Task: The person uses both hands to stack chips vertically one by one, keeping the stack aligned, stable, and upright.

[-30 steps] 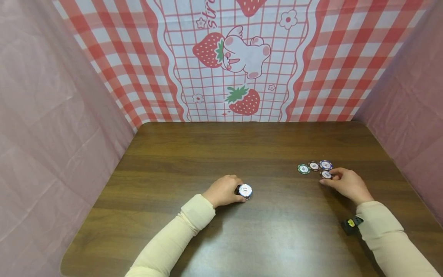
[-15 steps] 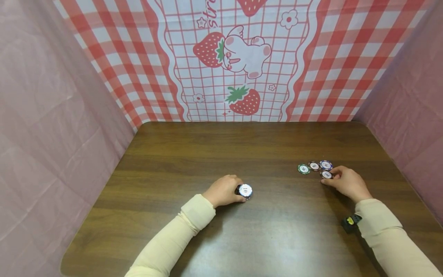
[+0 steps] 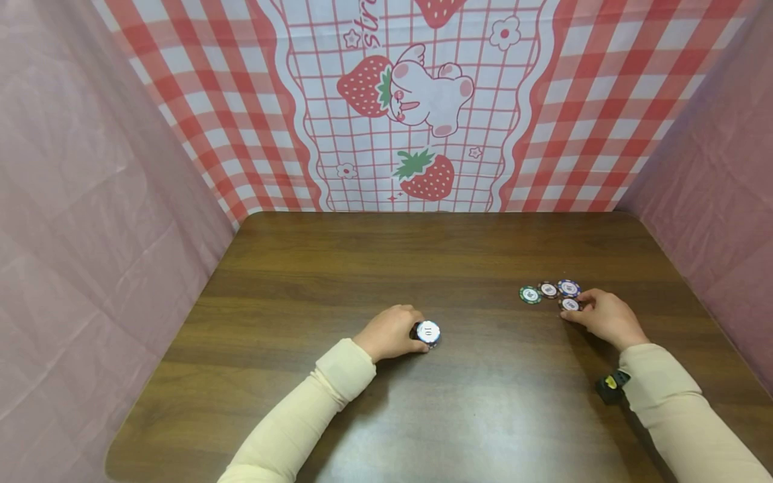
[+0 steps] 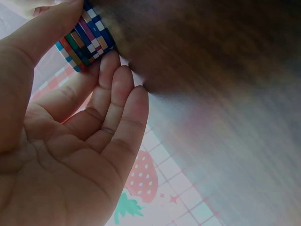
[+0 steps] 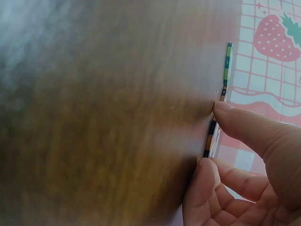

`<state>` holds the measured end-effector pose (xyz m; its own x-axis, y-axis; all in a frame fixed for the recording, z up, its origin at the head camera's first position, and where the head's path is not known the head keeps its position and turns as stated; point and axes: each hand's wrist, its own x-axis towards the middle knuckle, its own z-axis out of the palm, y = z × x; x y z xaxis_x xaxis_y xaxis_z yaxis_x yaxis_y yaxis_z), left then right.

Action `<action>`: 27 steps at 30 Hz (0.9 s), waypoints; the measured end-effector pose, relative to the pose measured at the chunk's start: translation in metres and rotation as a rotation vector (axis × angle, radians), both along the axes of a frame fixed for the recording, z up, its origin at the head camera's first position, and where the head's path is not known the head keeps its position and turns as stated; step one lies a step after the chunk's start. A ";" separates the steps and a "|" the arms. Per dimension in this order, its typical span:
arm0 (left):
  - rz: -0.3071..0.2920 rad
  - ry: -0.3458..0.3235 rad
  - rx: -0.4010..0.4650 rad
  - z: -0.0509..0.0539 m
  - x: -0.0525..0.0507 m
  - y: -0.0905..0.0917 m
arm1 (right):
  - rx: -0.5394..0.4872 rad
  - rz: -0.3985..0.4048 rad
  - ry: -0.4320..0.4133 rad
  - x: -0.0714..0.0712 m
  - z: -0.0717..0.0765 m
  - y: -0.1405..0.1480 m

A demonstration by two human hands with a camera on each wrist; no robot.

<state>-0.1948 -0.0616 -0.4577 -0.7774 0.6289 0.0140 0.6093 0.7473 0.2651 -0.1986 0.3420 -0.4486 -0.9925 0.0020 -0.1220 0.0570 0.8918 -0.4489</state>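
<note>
My left hand [image 3: 389, 333] grips a short stack of poker chips [image 3: 428, 333] around its side, with the stack resting on the table. The top chip reads 10. Blue, green, red and white edges of the stack [image 4: 87, 40] show in the left wrist view. On the right, my right hand [image 3: 610, 320] pinches the rim of a dark chip marked 100 [image 3: 570, 305], lying flat on the table between thumb and finger. Behind it lies a blue chip [image 3: 569, 288]; a brownish-red chip [image 3: 548, 290] and a green chip [image 3: 530, 294] continue the row leftward.
The brown wooden table [image 3: 374, 255] has rounded corners. A red-checked strawberry cloth [image 3: 423, 114] hangs behind its far edge. Pink curtains [image 3: 90, 221] hang at both sides. A small black device [image 3: 611, 386] is at my right cuff.
My right hand has shifted very slightly, its thumb drawing in closer along the 100 chip, which has turned a little. My left hand and the stack have stayed put.
</note>
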 end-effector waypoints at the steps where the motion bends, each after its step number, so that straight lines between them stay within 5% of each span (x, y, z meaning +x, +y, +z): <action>1: 0.000 0.001 0.000 0.000 0.000 0.000 | 0.000 0.001 -0.002 0.000 0.000 0.000; 27: 0.007 -0.005 -0.007 0.000 0.000 0.001 | 0.026 0.051 0.050 -0.002 -0.002 0.000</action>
<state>-0.1946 -0.0609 -0.4573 -0.7817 0.6236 0.0059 0.6030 0.7533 0.2624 -0.2004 0.3421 -0.4507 -0.9963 -0.0463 -0.0727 -0.0109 0.9042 -0.4269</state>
